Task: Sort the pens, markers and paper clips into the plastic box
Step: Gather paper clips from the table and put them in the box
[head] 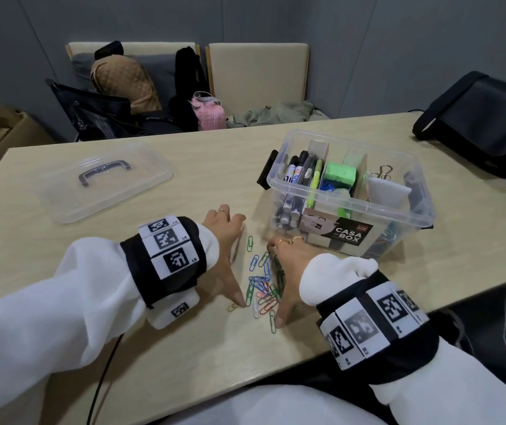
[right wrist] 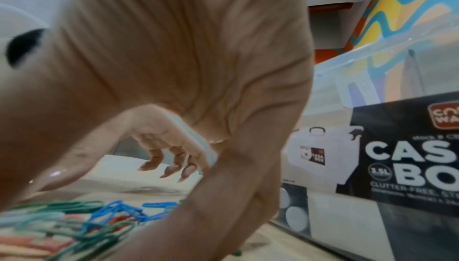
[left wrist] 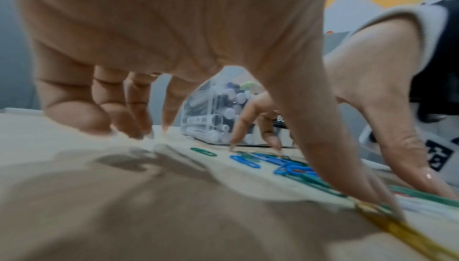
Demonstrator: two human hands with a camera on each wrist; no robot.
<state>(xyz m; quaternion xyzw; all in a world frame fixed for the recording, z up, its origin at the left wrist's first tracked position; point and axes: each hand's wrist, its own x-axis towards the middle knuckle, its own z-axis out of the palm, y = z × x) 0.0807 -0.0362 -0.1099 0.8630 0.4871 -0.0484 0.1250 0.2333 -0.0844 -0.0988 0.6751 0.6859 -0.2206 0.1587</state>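
While both hands flanked the paper clips (head: 261,286) on the pale wooden table (head: 153,348), left hand (head: 230,240) and right hand (head: 288,265) lay spread, fingertips down, gripping nothing; plastic box (head: 350,210) just beside, grey walls behind.

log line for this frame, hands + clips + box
left hand: open, fingertips on table | right hand: open, beside paper clips | clips: loose on table | plastic box: open, pens inside

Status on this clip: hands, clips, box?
Left hand and right hand open, bracketing paper clips on table. Plastic box lidless, pens inside. Nothing blocking.
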